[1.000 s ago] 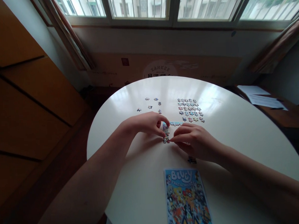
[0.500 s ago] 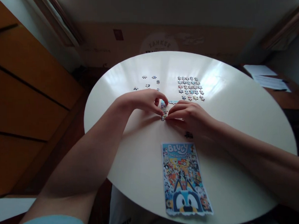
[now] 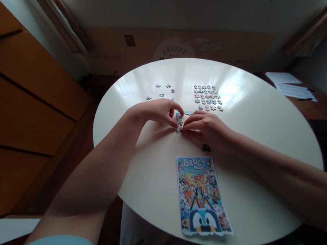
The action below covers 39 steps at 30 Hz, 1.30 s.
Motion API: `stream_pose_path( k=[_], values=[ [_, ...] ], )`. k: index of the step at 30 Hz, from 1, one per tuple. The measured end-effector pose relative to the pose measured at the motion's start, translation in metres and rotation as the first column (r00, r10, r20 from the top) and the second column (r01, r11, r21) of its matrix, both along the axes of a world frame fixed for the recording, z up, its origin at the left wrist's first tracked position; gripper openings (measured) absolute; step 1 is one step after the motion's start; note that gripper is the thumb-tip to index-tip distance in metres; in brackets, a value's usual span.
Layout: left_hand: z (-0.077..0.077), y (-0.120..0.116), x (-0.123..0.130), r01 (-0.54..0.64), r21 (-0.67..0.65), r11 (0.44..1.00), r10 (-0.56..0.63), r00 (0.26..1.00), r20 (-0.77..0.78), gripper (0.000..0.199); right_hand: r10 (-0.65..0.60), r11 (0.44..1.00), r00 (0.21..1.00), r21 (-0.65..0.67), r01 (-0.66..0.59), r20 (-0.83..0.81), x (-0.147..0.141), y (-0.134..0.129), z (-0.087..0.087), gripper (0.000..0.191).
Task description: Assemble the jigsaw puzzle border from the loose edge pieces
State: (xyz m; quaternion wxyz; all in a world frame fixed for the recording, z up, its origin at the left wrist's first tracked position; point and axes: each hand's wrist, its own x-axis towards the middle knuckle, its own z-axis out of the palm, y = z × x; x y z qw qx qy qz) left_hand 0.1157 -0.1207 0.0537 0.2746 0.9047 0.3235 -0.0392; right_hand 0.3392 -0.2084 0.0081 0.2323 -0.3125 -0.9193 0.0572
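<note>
A narrow strip of joined jigsaw puzzle pieces (image 3: 179, 119) lies on the white table between my hands. My left hand (image 3: 161, 111) spans its left side, index finger curled at the upper part and thumb at the lower end. From the right, my right hand (image 3: 207, 123) has its fingertips pinched at the bottom of the strip, on a jigsaw puzzle piece (image 3: 178, 130) there. Past my right fingers, a blue row of pieces (image 3: 188, 113) runs along the top, partly hidden. The exact fit at the bottom piece is too small to make out.
Loose puzzle pieces (image 3: 161, 95) are scattered beyond my left hand. A grid of several pieces (image 3: 208, 97) lies at the back right. A dark piece cluster (image 3: 206, 148) sits above the printed Bluey picture (image 3: 200, 196). Papers (image 3: 292, 86) rest on a side surface.
Both hands stay almost in place around the strip, with the right fingertips still at its lower end. The camera view has shifted very slightly.
</note>
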Motion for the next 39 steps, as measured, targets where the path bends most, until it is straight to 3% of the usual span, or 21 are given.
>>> stream_pose_path(
  k=[39],
  values=[
    [0.0045, -0.0025, -0.0002, 0.002, -0.021, 1.0, -0.002, 1.0, -0.024, 0.058, 0.003, 1.0, 1.0, 0.001, -0.003, -0.013, -0.0033, 0.0, -0.0002, 0.017]
  ],
)
